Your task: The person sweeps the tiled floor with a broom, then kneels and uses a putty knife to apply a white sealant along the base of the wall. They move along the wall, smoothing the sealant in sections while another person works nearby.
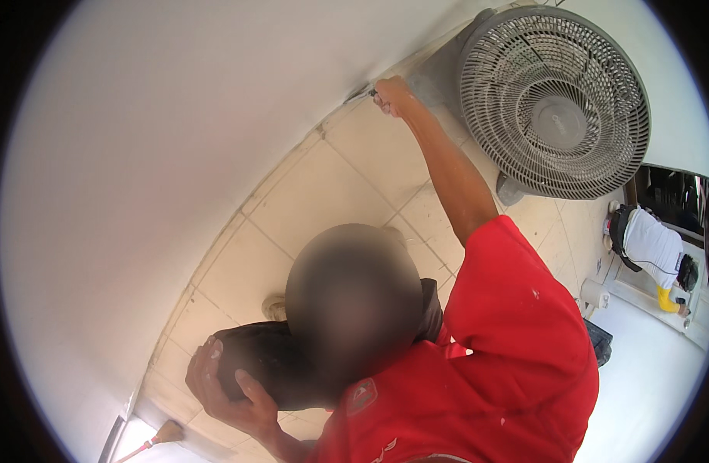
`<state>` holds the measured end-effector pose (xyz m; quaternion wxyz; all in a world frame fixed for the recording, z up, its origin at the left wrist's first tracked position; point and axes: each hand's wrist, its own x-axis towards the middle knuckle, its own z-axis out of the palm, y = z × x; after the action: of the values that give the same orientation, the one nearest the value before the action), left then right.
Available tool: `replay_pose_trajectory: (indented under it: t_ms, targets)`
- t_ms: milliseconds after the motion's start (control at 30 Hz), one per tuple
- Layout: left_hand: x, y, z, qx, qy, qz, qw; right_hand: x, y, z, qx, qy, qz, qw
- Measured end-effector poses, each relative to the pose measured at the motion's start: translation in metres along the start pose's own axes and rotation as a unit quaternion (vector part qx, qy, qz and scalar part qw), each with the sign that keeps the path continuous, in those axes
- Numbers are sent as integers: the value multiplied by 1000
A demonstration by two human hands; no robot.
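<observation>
My left hand (227, 386) is curved over my dark-trousered knee (258, 363), fingers slightly bent and apart. My right hand (393, 96) is stretched out to the foot of the white wall (138, 154), closed on a small dark tool (373, 93) that meets the seam between wall and tiled floor (339, 170); the tool's shape is mostly hidden. A blurred round patch covers the middle of my body.
A large grey fan (555, 116) stands right of my right arm. Farther right, a person (648, 247) in a white shirt with a yellow sleeve bends at a white door (698, 309). A broom (165, 432) lies lower left; a dark bag (597, 343) is right.
</observation>
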<state>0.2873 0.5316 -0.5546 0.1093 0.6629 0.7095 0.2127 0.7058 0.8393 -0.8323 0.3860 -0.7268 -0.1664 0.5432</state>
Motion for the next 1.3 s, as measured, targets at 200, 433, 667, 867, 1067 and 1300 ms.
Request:
replay_pose_trajectory:
  t_ms: [200,433,667,867,1067,1300]
  targets:
    - [-1,0,0,10,8,24,1000,26,-28,-40,-111,3,6,994]
    - [-11,-5,-7,12,20,29,999,4,-6,-47,-63,13,66,996]
    - [-13,-1,-8,8,24,11,1000,-22,72,-37,187,30,60,980]
    - [-9,-1,-5,-1,4,6,1000,-27,151,-21,181,17,29,983]
    - [-7,2,0,-15,-6,22,1000,14,157,-15,88,79,-23,993]
    - [-12,2,-2,-16,5,26,1000,-5,146,5,41,127,-49,990]
